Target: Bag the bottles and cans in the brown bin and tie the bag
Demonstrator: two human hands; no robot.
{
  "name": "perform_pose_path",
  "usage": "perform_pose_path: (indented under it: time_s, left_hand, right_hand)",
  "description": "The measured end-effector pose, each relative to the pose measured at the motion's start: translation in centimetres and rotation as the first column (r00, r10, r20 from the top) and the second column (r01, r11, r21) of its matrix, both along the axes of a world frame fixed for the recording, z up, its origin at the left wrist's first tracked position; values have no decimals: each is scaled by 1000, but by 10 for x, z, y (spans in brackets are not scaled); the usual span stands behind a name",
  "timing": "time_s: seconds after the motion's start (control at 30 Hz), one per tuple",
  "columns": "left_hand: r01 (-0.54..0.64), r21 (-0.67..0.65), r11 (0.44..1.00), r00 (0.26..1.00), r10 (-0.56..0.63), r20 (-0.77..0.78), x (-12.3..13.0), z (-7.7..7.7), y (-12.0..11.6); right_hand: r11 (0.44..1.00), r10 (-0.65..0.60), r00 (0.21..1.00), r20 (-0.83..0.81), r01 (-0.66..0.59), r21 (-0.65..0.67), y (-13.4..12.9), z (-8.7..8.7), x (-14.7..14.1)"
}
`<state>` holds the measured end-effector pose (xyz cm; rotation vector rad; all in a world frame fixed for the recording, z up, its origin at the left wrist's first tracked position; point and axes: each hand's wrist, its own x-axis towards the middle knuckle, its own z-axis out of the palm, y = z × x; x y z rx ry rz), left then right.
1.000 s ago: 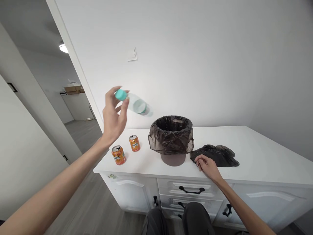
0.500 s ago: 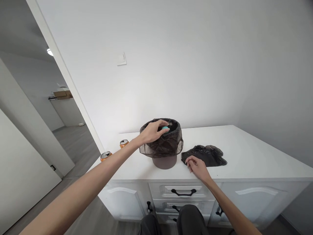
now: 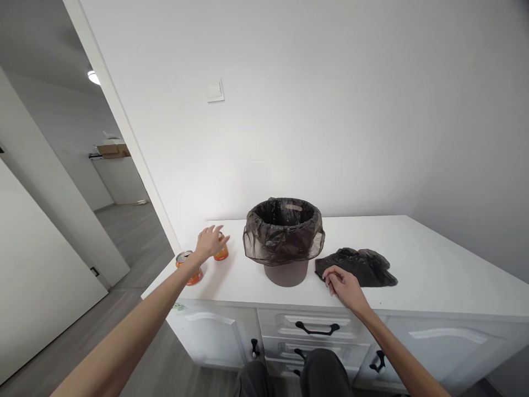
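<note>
My left hand reaches over the left end of the cabinet top, its fingers apart and holding nothing. It is right beside the farther orange can, partly covering it; whether they touch I cannot tell. A nearer orange drink can stands upright by my left forearm. In the middle stands a small brown bin, lined with a thin black bin bag folded over its rim. My right hand rests loosely curled by the front edge of a crumpled black plastic bag, nothing visible in its fingers.
The white cabinet stands against a wall with a light switch. Black handles stick out from its drawers and doors. At the left is a doorway with a white door. My knees are close to the drawers.
My left hand has let go of a small turquoise thing held at the bin's mouth and moved left to the cans. That thing is out of sight. My right hand stays by the crumpled bag.
</note>
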<state>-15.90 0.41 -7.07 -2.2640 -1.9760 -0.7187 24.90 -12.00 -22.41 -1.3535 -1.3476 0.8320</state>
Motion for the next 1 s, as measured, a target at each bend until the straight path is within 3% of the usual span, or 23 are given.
perform_pose_path:
  time_s: [0.17, 0.23, 0.3, 0.4, 0.47, 0.53, 0.6, 0.7, 0.77, 0.87, 1.0]
  left_hand:
    - [64, -119, 991, 996, -71, -57, 1, -26, -12]
    - [91, -123, 988, 993, -98, -58, 2, -27, -19]
    - [93, -90, 992, 994, -98, -52, 3, -17, -26]
    - [71, 169, 983, 993, -85, 78, 9, 19, -37]
    - [47, 429, 902, 965, -153, 215, 20, 53, -47]
    - [64, 592, 803, 923, -273, 271, 37, 86, -59]
    - [144, 639, 755, 877, -397, 270, 59, 112, -70]
    - [311, 561, 767, 792, -535, 293, 94, 129, -78]
    - [399, 464, 791, 746, -574, 337, 115, 127, -73]
    - [467, 319, 825, 731, -563, 385, 134, 110, -49]
    - [380, 280, 882, 803, -465, 372, 119, 78, -15]
  right_hand:
    - [1000, -1, 1000, 17, 1, -10, 1, -9, 1]
    - [1000, 0, 1000, 26, 0, -6, 1, -10, 2]
    - [1000, -7, 999, 45, 7, -6, 1, -10, 1]
    - [1000, -11, 997, 71, 11, -12, -1, -9, 0]
    - [1000, -11, 997, 72, 12, -12, -1, -11, 0]
    - [1000, -10, 998, 64, 11, -6, 0, -14, 0]
    - [1000, -10, 998, 59, 10, -3, 0, -18, 2]
    - [1000, -10, 998, 65, 11, -4, 2, -24, 5]
    - [1000, -9, 997, 75, 10, -8, 3, -27, 7]
    - [1000, 0, 997, 75, 1, -12, 3, -28, 8]
    - [1000, -5, 998, 64, 6, -20, 2, -22, 6]
